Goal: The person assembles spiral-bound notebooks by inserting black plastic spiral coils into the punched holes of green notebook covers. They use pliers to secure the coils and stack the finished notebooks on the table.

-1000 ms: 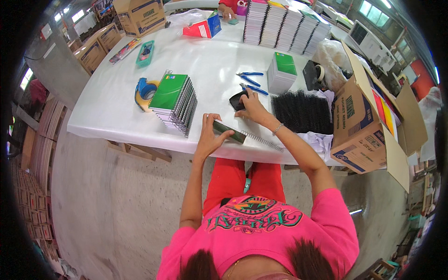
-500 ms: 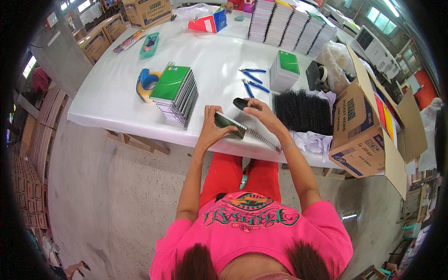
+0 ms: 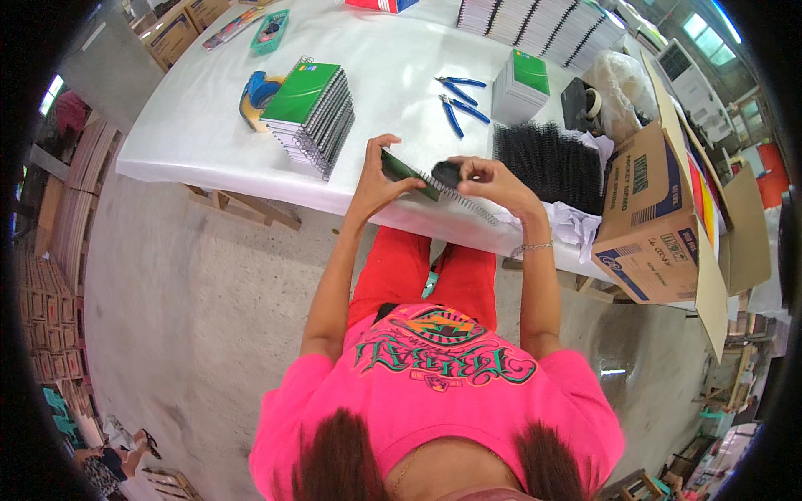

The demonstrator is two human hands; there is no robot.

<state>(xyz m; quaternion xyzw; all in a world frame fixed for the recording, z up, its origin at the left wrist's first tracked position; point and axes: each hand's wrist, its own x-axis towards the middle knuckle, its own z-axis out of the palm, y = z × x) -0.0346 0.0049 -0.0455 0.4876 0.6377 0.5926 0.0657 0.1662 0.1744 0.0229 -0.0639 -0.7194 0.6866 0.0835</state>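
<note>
I see the bare right hand (image 3: pixel 501 185) has lifted a small rounded black object (image 3: pixel 447 174) off the white-covered table (image 3: pixel 192 125) and brought it right beside the silver wire coil (image 3: pixel 480 210) extending from the green-covered notebook (image 3: pixel 408 174). At lower left, a person (image 3: pixel 109 466) comes further into my view.

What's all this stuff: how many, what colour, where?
Held notebook: one, green, centre
Wire coil: one, silvery, notebook's right
Small unclear object: one, black, by coil
Bound notebooks: one stack, green-topped, table's left
Tape dispenser: one, blue and yellow, beside stack
Basket: one, teal, far left
Cutters: two, blue, mid-table
Paper block: one, white, green-topped, right of cutters
Loose coils: one heap, black, right
Book stacks: several, white, far edge
Open carton: one, brown, far right
Table: one, white, centre
Left hand: one, on notebook
Right hand: one, on object
</note>
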